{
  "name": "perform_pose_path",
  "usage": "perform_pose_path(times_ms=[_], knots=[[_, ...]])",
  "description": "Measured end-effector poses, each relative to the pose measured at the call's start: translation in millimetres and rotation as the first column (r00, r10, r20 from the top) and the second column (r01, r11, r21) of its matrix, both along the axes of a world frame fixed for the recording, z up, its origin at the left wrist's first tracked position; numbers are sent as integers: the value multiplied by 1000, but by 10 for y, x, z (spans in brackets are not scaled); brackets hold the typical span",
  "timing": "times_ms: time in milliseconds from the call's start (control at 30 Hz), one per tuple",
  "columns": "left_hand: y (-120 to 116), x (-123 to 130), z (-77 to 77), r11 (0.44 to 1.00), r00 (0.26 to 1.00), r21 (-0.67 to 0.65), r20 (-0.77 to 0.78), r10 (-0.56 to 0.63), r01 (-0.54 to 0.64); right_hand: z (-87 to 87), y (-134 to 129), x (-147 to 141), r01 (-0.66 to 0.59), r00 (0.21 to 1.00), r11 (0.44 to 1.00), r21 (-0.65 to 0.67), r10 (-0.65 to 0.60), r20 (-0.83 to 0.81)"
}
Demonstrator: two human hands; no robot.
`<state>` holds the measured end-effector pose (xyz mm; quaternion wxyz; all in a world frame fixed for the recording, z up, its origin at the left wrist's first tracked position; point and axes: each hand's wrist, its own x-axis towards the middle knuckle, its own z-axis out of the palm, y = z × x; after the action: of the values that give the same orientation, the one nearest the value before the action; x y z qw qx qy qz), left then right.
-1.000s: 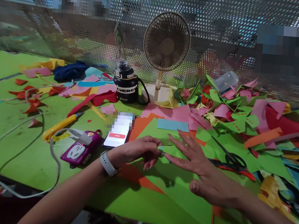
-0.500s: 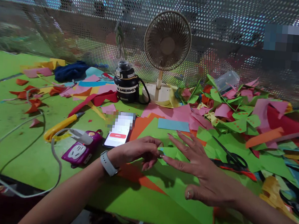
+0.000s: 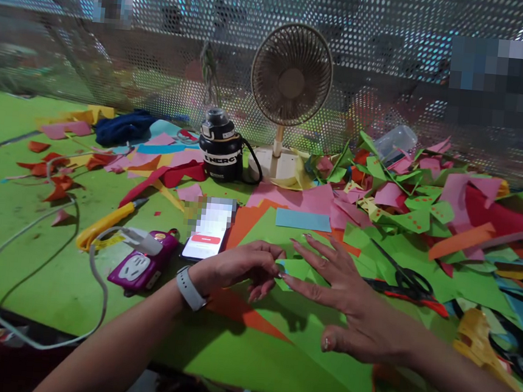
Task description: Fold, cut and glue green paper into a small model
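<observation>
My left hand (image 3: pixel 246 271), with a pale watch strap (image 3: pixel 190 288) at its wrist, has its fingers curled and pinched on a small piece of light green paper (image 3: pixel 303 269). A bit of blue shows on that piece near the fingertips. My right hand (image 3: pixel 333 294) is spread with palm down, its index fingertip meeting the left fingertips; it partly hides the piece. Beneath both hands lie large green paper sheets (image 3: pixel 320 360) and an orange sheet (image 3: pixel 251 317). A light blue paper strip (image 3: pixel 304 220) rests just beyond the fingers.
Black scissors (image 3: pixel 412 282) lie right of my hands, before heaped paper scraps (image 3: pixel 408 196). A phone (image 3: pixel 208 228), purple power adapter (image 3: pixel 143 262) with white cable and yellow utility knife (image 3: pixel 108 222) are leftward. A black bottle (image 3: pixel 222 150) and small fan (image 3: pixel 292 76) stand behind.
Both hands stay almost in place, the left fingers shifting very slightly. The view has tilted a little; nothing is taken up or let go.
</observation>
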<state>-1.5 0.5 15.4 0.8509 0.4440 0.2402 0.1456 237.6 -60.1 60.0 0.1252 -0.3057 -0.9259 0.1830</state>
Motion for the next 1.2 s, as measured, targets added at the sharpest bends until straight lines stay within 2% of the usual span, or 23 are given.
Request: perform_pose_path(times_ms=[300,433,567,767,967,1200], knots=[[-4,5,-10,1000,999,-13,38,-1,1,-26,-18,-2,6,1000,999,46,-5,-28],[-33,12,27,999,1000,30,-10,11,-10,-4,-24,15,18,999,999,30,-17,-45],[-60,18,60,992,996,113,-72,56,-48,-48,-12,16,111,990,991,73,-104,-94],[-84,28,8,981,998,191,-33,50,-43,-188,42,-43,271,954,952,145,-246,-171],[-146,101,-17,982,994,154,-4,112,-110,-198,83,-83,319,930,937,146,-280,-237],[-208,139,-4,978,978,59,-43,204,-202,-209,83,-103,368,916,923,111,-340,-212]])
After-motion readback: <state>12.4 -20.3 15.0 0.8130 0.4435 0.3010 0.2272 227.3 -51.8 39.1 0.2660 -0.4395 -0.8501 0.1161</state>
